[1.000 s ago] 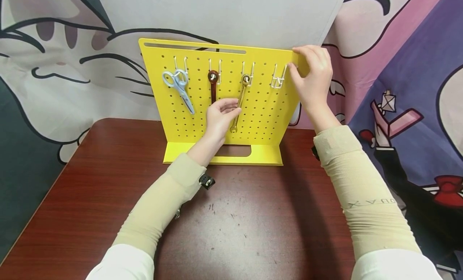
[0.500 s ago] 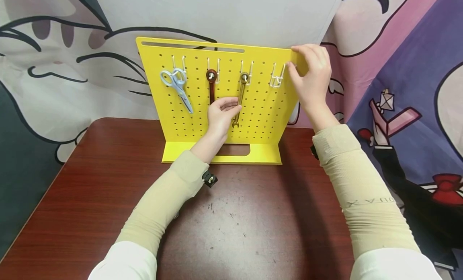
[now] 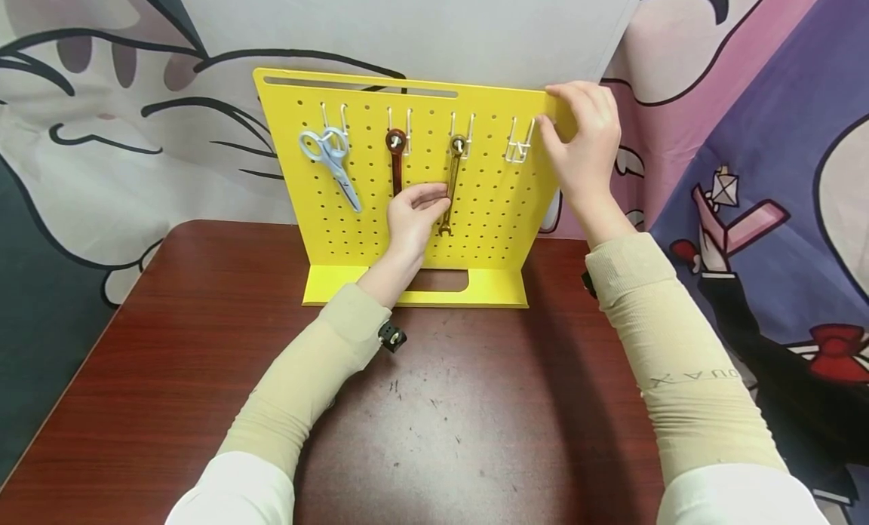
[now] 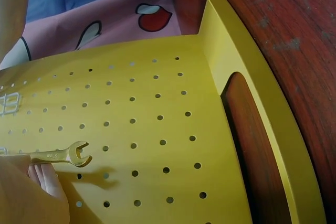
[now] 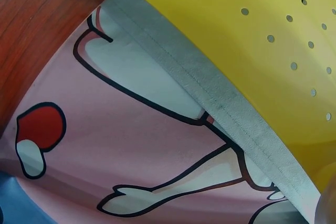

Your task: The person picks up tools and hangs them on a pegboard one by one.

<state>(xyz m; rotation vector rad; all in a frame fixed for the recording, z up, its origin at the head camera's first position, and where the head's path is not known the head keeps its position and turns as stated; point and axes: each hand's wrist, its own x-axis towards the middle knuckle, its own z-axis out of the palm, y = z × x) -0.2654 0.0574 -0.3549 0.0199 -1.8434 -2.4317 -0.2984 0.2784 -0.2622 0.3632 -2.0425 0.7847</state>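
One gold-coloured metal wrench (image 3: 453,170) hangs near-vertical, ring end on a white wire hook (image 3: 471,130) of the yellow perforated board (image 3: 490,223); the nearer left hand (image 3: 411,216) pinches its shank from the left, while the right hand (image 3: 588,142) grips the board's upper right corner.

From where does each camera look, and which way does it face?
Head: on the head, facing forward and down at the yellow pegboard; left hand, right hand and both sleeves show.
Left wrist: on that wrist, facing across the pegboard toward its base; part of the left hand shows lower left, the right arm upper left.
Right wrist: on that wrist, facing past the pegboard's edge to the cartoon-printed cloth; only a blurred bit of skin shows, lower right.
Shared: head and left wrist both show the gold combination wrench.
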